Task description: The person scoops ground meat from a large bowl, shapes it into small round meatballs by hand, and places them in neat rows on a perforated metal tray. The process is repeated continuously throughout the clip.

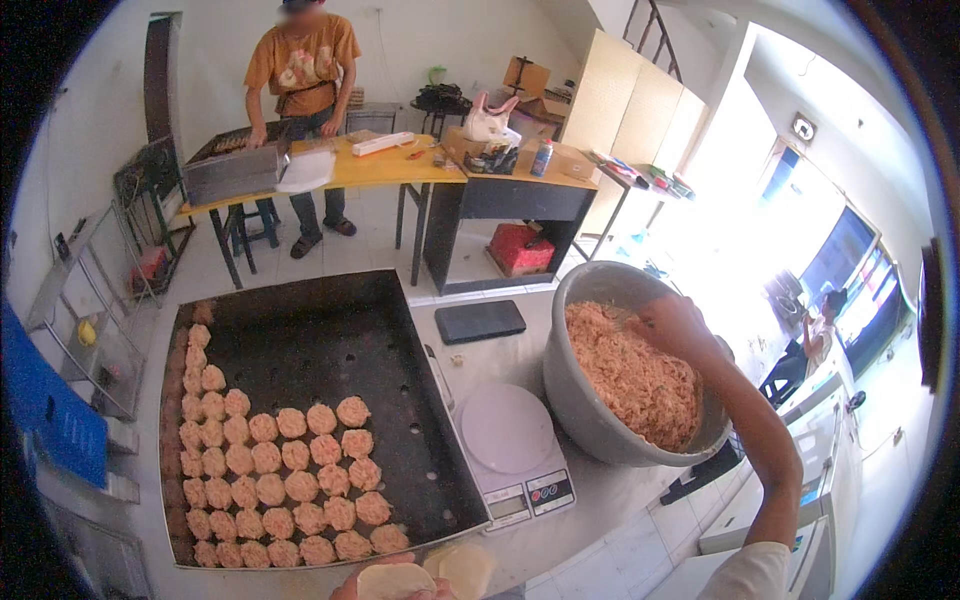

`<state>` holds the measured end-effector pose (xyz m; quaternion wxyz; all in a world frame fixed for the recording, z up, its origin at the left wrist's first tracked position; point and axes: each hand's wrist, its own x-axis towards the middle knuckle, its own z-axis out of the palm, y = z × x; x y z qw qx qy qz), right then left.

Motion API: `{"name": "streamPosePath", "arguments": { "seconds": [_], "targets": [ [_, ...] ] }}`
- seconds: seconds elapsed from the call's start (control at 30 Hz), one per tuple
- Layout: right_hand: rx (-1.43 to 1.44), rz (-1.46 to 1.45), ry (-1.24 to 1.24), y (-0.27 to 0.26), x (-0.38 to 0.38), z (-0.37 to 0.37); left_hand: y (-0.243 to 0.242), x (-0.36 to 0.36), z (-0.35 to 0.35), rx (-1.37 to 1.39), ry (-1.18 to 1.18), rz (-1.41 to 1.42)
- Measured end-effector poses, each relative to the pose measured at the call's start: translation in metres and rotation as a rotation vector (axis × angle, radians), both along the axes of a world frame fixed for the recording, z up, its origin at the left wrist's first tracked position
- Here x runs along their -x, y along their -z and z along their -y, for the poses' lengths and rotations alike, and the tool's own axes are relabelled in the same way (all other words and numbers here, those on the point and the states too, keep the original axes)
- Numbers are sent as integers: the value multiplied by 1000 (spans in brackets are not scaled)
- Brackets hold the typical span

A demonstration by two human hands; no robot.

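Note:
My left hand (pixel 444 589) holds thin round dough wrappers (pixel 395 582) at the bottom edge, partly cut off by the picture. My right hand (pixel 673 324) reaches into a large grey basin (pixel 561 390), at the far side of a pinkish minced filling (pixel 626 371). Its fingers are blurred and partly hidden, so their grip is unclear. Left of the basin lies a dark perforated metal tray (pixel 300 337). Rows of round filled dumplings (pixel 271 489) cover its near part and run up its left side. Between tray and basin sits a white kitchen scale (pixel 506 429).
A black phone-like slab (pixel 480 322) lies beyond the scale. Across the room, a person in an orange shirt (pixel 307 64) works over a metal box (pixel 236 176) on a yellow table (pixel 375 171). Another person (pixel 821 341) sits at far right, near white appliances (pixel 806 450).

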<state>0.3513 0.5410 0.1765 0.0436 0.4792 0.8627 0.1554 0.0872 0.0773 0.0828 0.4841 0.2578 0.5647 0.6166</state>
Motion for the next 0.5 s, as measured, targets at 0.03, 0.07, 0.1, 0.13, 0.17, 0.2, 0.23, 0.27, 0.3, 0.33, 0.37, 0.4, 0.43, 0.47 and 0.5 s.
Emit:
{"name": "streamPosePath", "arguments": {
  "seconds": [0.03, 0.07, 0.1, 0.13, 0.17, 0.2, 0.23, 0.27, 0.3, 0.33, 0.37, 0.4, 0.43, 0.47, 0.5],
  "targets": [
    [9, -115, 82, 0, -1, -1, 1, 0, -1, -7, 11, -11],
    [-8, -59, 40, 0, -2, 0, 1, 1, -2, -14, 22, -25],
    [-63, 20, 73, 0, -2, 0, 2, 0, -3, -24, 39, -17],
    [-97, 63, 67, -1, -2, 0, 2, -2, -5, -33, 58, -10],
    [-86, 112, 68, -1, -1, 0, 3, -3, -7, -40, 79, -9],
    [-58, 123, 28, -1, 2, 1, 4, -5, -9, -61, 86, -10],
    [40, 130, -66, -1, 3, 2, 4, -7, -10, -82, 89, -9],
    [-15, 87, -6, -1, 6, 4, 5, -8, -11, -101, 95, -5],
    [-3, 37, 4, -1, 9, 6, 5, -9, -12, -64, 104, 25],
    [-72, -1, 53, -2, 12, 8, 5, -10, -13, -32, 112, 54],
    [-6, 54, 2, -5, 14, 10, 4, -10, -13, 2, 119, 83],
    [-12, 118, -7, -7, 17, 14, 4, -10, -14, 15, 155, 24],
    [28, 193, -37, -12, 19, 17, 3, -10, -14, 27, 188, -36],
    [-6, 169, -8, -16, 21, 21, 2, -10, -14, 39, 215, -92],
    [7, 159, 2, -21, 22, 24, 1, -10, -14, 30, 218, -30]
  ]
}}
